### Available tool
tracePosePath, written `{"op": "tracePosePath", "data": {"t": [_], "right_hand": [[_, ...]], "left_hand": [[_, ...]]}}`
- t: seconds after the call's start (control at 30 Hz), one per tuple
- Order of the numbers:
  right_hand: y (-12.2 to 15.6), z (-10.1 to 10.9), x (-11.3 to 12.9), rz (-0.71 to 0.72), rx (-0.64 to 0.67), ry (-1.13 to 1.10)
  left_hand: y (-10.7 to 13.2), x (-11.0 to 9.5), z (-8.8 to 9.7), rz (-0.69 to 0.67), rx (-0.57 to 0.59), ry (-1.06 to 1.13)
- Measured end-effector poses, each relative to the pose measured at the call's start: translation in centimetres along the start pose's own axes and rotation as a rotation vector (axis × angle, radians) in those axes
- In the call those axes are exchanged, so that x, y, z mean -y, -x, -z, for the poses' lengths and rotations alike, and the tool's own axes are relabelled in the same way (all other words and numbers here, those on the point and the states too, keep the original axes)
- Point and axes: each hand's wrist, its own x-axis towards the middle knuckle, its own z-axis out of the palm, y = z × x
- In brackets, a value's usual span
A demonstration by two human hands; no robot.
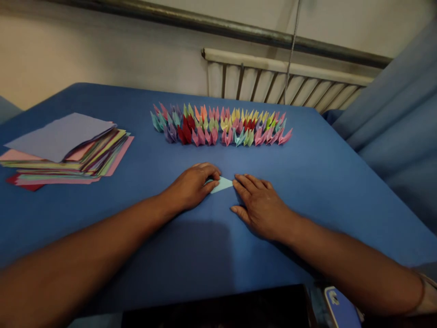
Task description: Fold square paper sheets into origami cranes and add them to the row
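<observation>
A small pale mint piece of folded paper (222, 184) lies on the blue table, its narrow tip pointing right. My left hand (195, 184) grips the paper's left end between thumb and fingers, hiding that part of it. At the pointed right end, my right hand (256, 200) rests flat, its fingers stretched out and the fingertips at the tip. The thumb of that hand stands apart from the fingers, on the table. Behind both hands stand rows of folded paper cranes (211, 135) in pink, red, yellow, green, blue and purple.
A loose stack of coloured paper sheets (61, 136) sits at the table's left. Behind the blue table (143, 255) are a radiator (259, 79) and a pipe (191, 18). A blue curtain (399, 109) hangs at right. Below the front edge is a blue-purple phone-like object (344, 312).
</observation>
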Motion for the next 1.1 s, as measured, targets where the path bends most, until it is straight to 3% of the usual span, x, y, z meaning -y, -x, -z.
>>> {"op": "tracePosePath", "data": {"t": [0.13,0.23,0.47,0.67,0.87,1.1], "right_hand": [[0.1,0.1,0.3,-0.039,-0.019,0.008],[-0.7,0.3,0.7,-0.05,-0.107,-0.016],[-4.4,-0.1,1.5,0.069,-0.146,-0.252],[-4.7,-1.6,0.4,0.13,-0.175,-0.361],[-4.9,-1.4,0.7,0.116,-0.192,-0.296],[-5.1,-1.3,0.8,0.057,-0.183,-0.289]], "left_hand": [[0.3,0.5,0.5,-0.035,0.03,0.012],[0.3,0.6,0.5,-0.044,0.028,0.006],[1.2,0.7,1.1,-0.114,0.026,0.022],[3.3,0.2,2.4,-0.122,0.092,-0.074],[3.0,0.6,2.1,-0.165,0.048,-0.117],[2.5,0.4,1.9,-0.091,0.028,-0.075]]}}
